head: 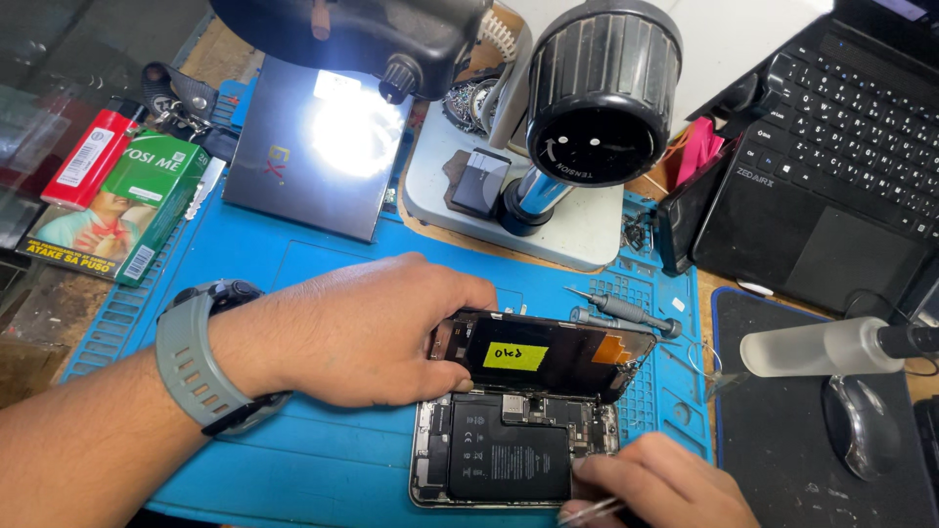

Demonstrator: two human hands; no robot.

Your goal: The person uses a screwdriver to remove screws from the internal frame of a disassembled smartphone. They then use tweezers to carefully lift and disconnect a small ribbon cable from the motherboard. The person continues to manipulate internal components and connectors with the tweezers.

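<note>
- Opened phone (509,455) lies on the blue mat (323,284), right at the mat's near edge, its black battery and small boards facing up.
- Its lifted screen panel (548,357) stands tilted over the phone's far side, a yellow sticker and an orange flex patch on its inner face.
- Left hand (362,328), grey watch (201,357) on the wrist, comes in from the phone's left; its fingers are clasped on the panel's left edge, holding it up.
- Right hand (665,484) sits at the phone's near right corner, fingers pinched on thin metal tweezers (587,510) whose tips point at the phone's lower edge.
- Just beyond the panel's right end, a small grey screwdriver (626,313) rests on the mat's ribbed tray area.
- Farther back from the phone, a microscope (597,98) on its pale base looms over the mat, and a shiny dark plate (318,147) beside it glares under the lamp.
- Far left of the phone: a green packet (127,205) and a red lighter (93,152) at the bench's edge.
- Right of the phone, off the mat: a frosted bottle (822,347) lying over a black pad, a mouse (861,425) nearer, and a black laptop (841,166) behind.
</note>
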